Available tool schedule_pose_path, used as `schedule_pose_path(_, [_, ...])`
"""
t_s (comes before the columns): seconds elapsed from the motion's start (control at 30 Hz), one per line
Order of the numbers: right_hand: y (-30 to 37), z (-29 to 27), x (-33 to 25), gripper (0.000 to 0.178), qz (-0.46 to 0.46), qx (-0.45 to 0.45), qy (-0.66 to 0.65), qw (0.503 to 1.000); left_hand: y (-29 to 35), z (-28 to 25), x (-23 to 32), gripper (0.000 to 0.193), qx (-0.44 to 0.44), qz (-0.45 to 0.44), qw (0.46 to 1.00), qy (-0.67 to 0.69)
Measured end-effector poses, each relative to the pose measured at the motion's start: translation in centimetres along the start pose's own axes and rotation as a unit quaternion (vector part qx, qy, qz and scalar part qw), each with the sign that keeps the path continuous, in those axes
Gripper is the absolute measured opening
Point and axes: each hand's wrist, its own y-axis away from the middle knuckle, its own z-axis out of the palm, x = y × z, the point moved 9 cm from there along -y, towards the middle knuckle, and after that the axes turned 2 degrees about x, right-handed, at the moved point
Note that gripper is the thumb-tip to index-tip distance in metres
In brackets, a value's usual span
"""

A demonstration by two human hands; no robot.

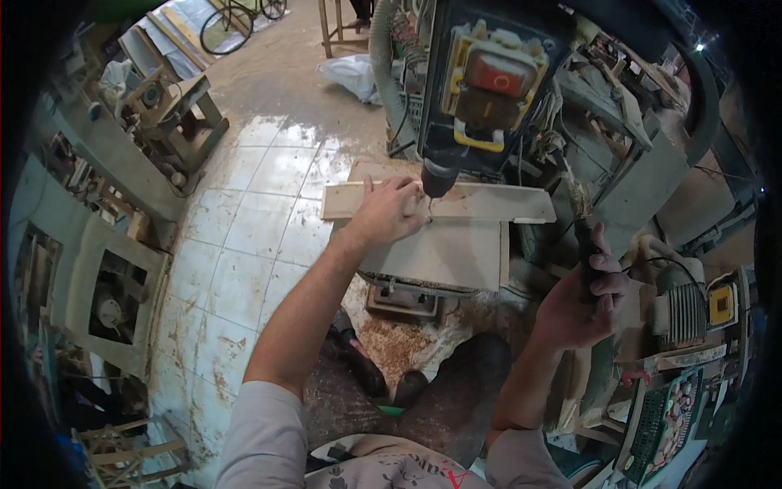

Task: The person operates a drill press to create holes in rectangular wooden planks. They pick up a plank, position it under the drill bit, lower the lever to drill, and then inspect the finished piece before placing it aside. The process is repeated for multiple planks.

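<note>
My left hand (389,210) is closed on a small pale wooden piece (415,201), which it presses against a long wooden board (497,200) on the drill press table (456,247). The fingers hide much of that piece. Right beside them the dark chuck (439,178) of the drill press points down; its bit is too small to make out. To the right, my right hand (588,303) is wrapped round the black handle (586,257) of a lever whose metal stem is coated in dust.
Above the table hangs the drill press head with a red-and-yellow switch box (493,85). Sawdust and shavings (399,350) lie on the floor by my legs. A dusty motor (680,306) and a green crate (664,424) stand at right. Machines (102,285) line the left.
</note>
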Motion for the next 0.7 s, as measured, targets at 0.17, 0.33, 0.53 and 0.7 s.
schedule_pose_path(0.17, [-5.3, 3.6, -2.0, 0.021, -0.063, -0.067, 0.05, 0.994, -0.1, 0.2, 0.1, 0.05, 0.003, 0.007, 1.0, 0.0])
schedule_pose_path(0.33, [-17.0, 9.2, -0.1, 0.021, 0.056, -0.088, -0.047, 0.993, 0.3, -0.2, 0.1, 0.048, 0.005, -0.002, 1.0, 0.006])
schedule_pose_path(0.53, [-27.6, 10.6, 6.0, 0.025, 0.081, -0.032, 0.088, 0.992, 0.3, -0.4, 0.5, 0.046, 0.001, 0.009, 1.0, 0.005])
schedule_pose_path(0.7, [-24.5, 15.5, 7.3, 0.022, 0.119, -0.058, -0.007, 0.991, 6.3, -4.4, -2.4, 0.045, -0.043, -0.053, 0.998, -0.02])
